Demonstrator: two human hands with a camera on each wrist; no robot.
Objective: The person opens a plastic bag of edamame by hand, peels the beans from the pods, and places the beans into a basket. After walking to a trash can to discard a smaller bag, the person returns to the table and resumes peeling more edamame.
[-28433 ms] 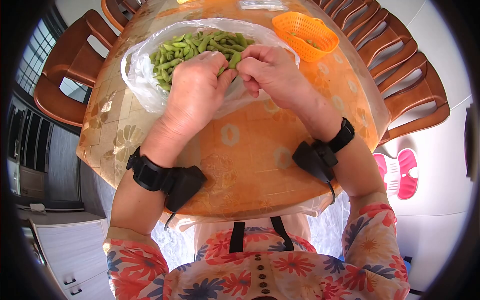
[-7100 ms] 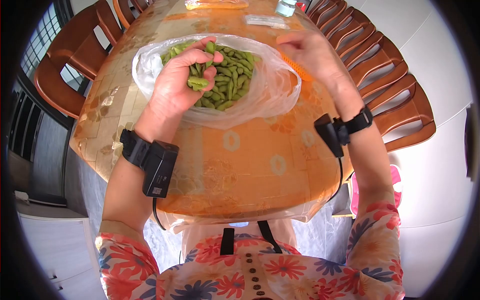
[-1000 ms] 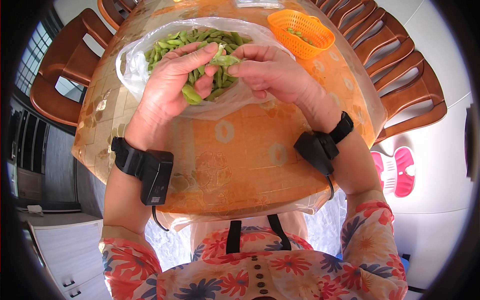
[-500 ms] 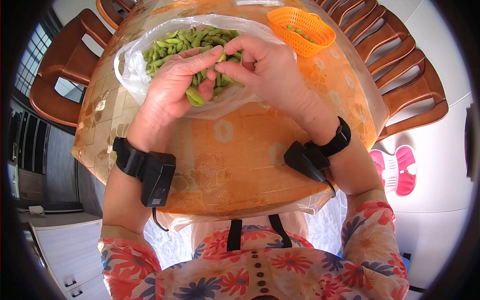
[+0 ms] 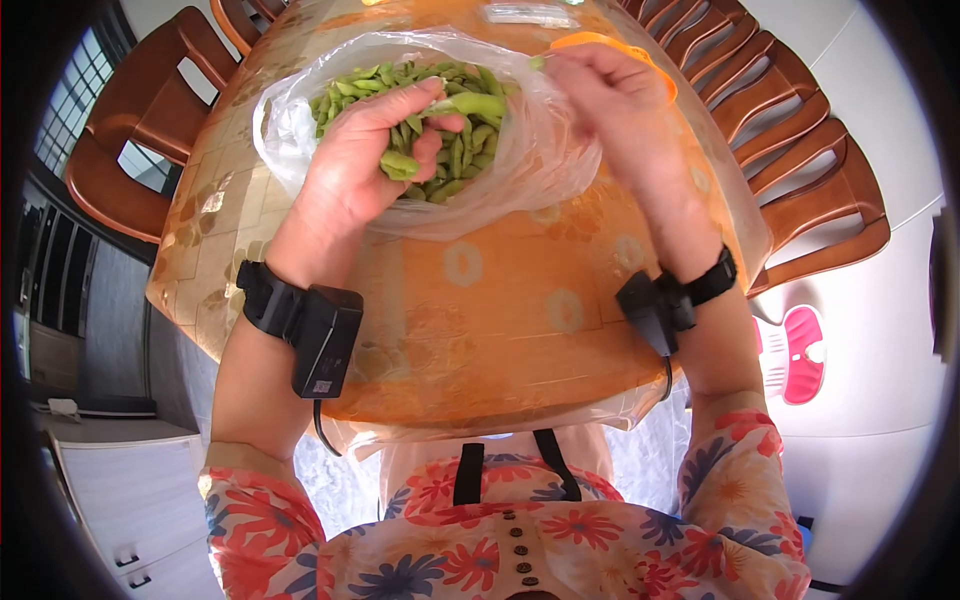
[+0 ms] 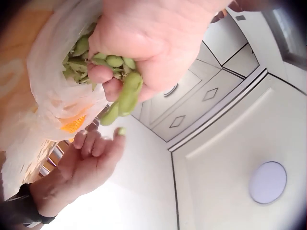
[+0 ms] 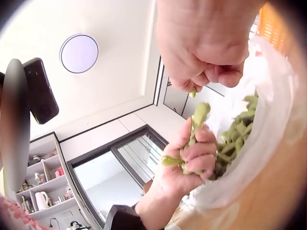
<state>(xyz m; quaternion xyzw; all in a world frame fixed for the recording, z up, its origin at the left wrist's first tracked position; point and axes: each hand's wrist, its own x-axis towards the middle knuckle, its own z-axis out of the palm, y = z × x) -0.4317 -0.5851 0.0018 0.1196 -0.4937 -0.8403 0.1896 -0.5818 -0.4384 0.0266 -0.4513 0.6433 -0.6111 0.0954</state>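
Note:
My left hand (image 5: 365, 150) is over the clear plastic bag (image 5: 285, 140), curled round several green edamame pods. One plump pod (image 6: 129, 93) sticks out past its thumb and another (image 5: 398, 164) hangs below the fingers. The heap of edamame pods (image 5: 465, 165) lies in the bag beneath. My right hand (image 5: 625, 110) is apart from the left, at the bag's right side. Between its thumb and fingertip it pinches a small green bean (image 6: 121, 130). The orange basket (image 5: 590, 39) is mostly hidden behind this hand, with its rim showing.
A long table (image 5: 470, 330) with a patterned cover holds the bag and basket. Wooden chairs (image 5: 155, 120) line both sides. A flat clear packet (image 5: 530, 14) lies farther back. Pink slippers (image 5: 803, 355) are at the lower right.
My right hand has moved right and away from the left hand, carrying a bean toward the basket. The left hand keeps its pods. Half a second ago the hands met over the bag.

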